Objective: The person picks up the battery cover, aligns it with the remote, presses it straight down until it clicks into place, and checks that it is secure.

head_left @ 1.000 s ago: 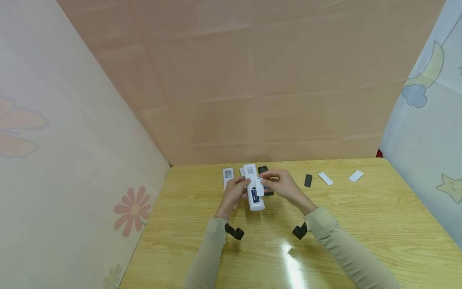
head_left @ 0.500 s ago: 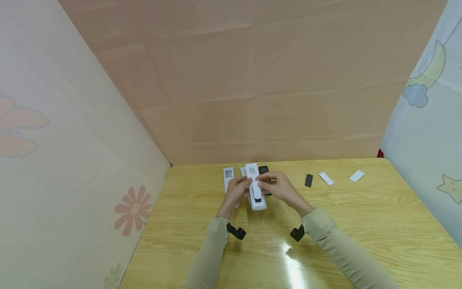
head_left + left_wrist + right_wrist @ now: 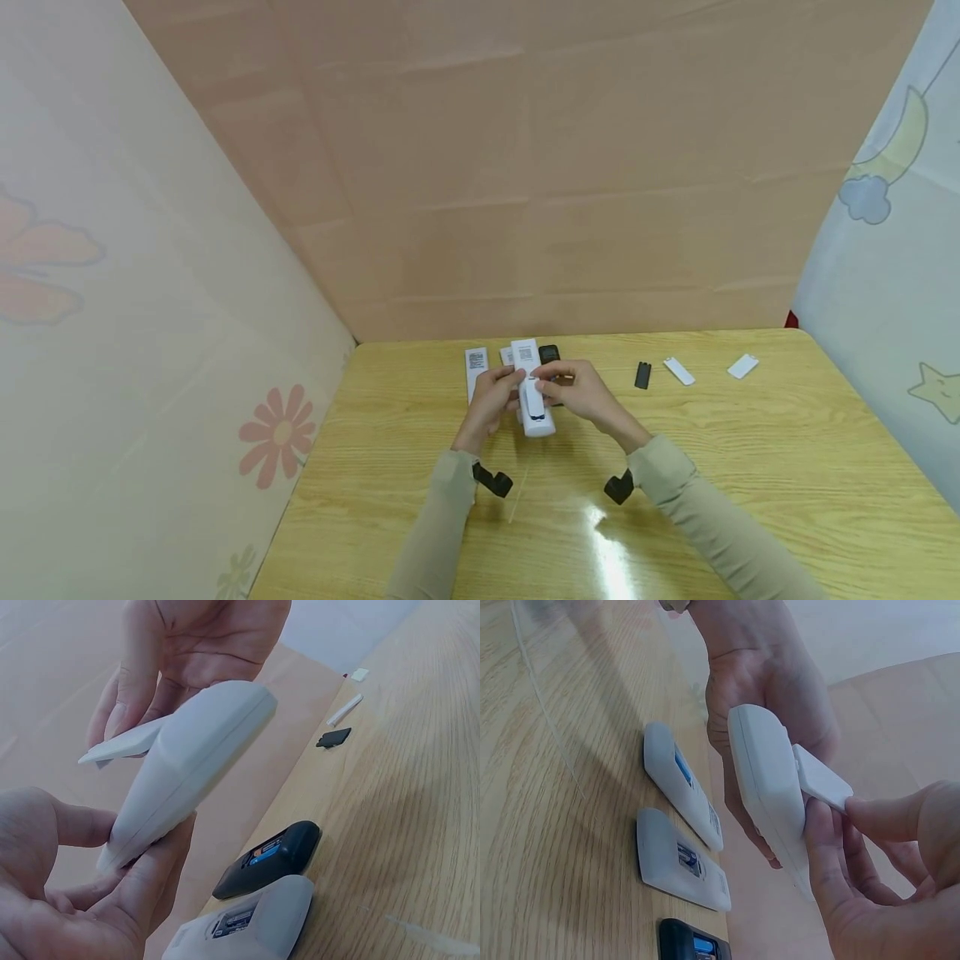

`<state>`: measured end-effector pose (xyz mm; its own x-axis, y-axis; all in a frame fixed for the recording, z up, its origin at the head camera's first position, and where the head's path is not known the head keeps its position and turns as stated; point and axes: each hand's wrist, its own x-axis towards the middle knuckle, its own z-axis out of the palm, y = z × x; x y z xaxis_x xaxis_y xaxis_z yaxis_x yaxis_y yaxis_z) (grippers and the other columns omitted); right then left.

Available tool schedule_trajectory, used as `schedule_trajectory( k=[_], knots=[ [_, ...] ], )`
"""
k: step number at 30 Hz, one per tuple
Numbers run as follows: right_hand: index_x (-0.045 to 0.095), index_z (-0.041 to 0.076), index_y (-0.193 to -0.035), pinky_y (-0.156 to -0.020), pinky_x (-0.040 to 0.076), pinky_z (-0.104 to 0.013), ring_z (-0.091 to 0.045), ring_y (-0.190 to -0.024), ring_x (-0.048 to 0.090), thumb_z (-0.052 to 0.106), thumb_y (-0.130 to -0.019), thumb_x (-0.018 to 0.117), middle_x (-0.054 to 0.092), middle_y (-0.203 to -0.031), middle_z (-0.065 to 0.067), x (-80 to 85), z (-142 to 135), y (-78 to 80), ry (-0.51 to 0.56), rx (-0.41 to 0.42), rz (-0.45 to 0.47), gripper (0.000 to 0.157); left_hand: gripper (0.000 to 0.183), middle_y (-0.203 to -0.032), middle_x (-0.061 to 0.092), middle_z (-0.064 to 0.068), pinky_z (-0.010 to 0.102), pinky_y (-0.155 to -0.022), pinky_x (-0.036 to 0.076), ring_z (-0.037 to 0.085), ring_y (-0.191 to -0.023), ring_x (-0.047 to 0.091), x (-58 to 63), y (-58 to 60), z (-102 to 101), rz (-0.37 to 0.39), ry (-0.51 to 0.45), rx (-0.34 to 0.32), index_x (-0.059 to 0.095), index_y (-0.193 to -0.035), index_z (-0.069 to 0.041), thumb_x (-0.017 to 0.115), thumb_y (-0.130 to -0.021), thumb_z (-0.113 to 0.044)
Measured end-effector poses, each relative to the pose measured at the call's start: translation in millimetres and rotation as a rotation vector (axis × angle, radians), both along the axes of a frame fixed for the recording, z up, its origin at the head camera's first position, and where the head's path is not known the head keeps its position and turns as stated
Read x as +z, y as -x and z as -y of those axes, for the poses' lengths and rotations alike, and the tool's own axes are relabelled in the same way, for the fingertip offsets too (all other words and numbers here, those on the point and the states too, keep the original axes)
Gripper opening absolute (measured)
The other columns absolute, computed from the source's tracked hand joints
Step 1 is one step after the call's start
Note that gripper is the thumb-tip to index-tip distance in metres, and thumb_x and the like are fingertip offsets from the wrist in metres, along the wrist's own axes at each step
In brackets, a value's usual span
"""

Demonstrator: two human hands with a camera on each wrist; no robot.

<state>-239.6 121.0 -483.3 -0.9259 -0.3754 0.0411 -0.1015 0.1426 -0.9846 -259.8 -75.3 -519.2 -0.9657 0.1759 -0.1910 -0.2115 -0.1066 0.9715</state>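
A white remote control (image 3: 538, 428) is held above the table, back side up, in the left hand (image 3: 487, 402), with the thumb on one side and fingers beneath. The right hand (image 3: 583, 388) pinches a white battery cover (image 3: 823, 778) between thumb and fingers. One end of this cover touches the remote's back and its other end stands tilted up, as both wrist views show. Only a dark sliver of the battery compartment shows at the cover's lower end in the head view. Below lie two white remotes (image 3: 660, 851) and a black remote (image 3: 274, 859), their battery compartments uncovered with batteries inside.
To the right on the wooden table (image 3: 750, 467) lie a loose black battery cover (image 3: 642, 375) and two white covers, one narrow (image 3: 678, 371) and one wider (image 3: 742, 366). A brown backdrop (image 3: 525, 208) stands behind the table's back edge.
The right hand has brought the cover down and left, from beside the battery compartment to over it. The batteries, plain to see before, are now almost wholly hidden. The left hand's grip stays.
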Motion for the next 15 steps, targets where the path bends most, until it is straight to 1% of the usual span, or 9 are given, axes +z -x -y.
schedule_trajectory(
  k=[5, 9, 15],
  knots=[
    [0.069, 0.001, -0.12, -0.087, 0.057, -0.053, -0.032, -0.1, 0.068, 0.011, -0.099, 0.064, 0.063, -0.123, -0.019, -1.0, -2.2, -1.6, -0.01, -0.004, -0.012, 0.023, 0.047, -0.116, 0.067, 0.014, 0.047, -0.091, 0.056, 0.026, -0.1, 0.071, 0.3, 0.0, -0.7, 0.008, -0.006, 0.008, 0.057, -0.135, 0.0, 0.064, -0.1, -0.031],
    [0.068, 0.0, -0.121, -0.089, 0.056, -0.054, -0.032, -0.103, 0.068, 0.011, -0.099, 0.064, 0.062, -0.125, -0.021, -1.8, -3.7, -2.1, -0.024, -0.002, -0.028, 0.025, 0.046, -0.117, 0.067, 0.014, 0.047, -0.091, 0.056, 0.027, -0.1, 0.071, 0.0, 0.5, -1.2, 0.006, -0.004, 0.012, 0.059, -0.133, -0.001, 0.065, -0.099, -0.032],
    [0.069, 0.001, -0.121, -0.091, 0.054, -0.055, -0.032, -0.104, 0.067, 0.01, -0.099, 0.064, 0.062, -0.126, -0.021, -1.4, -3.4, -2.9, -0.034, 0.0, -0.028, 0.024, 0.047, -0.117, 0.067, 0.014, 0.047, -0.091, 0.056, 0.026, -0.099, 0.071, -1.4, 1.6, -2.1, 0.01, 0.005, 0.018, 0.058, -0.133, 0.0, 0.064, -0.099, -0.031]
  ],
)
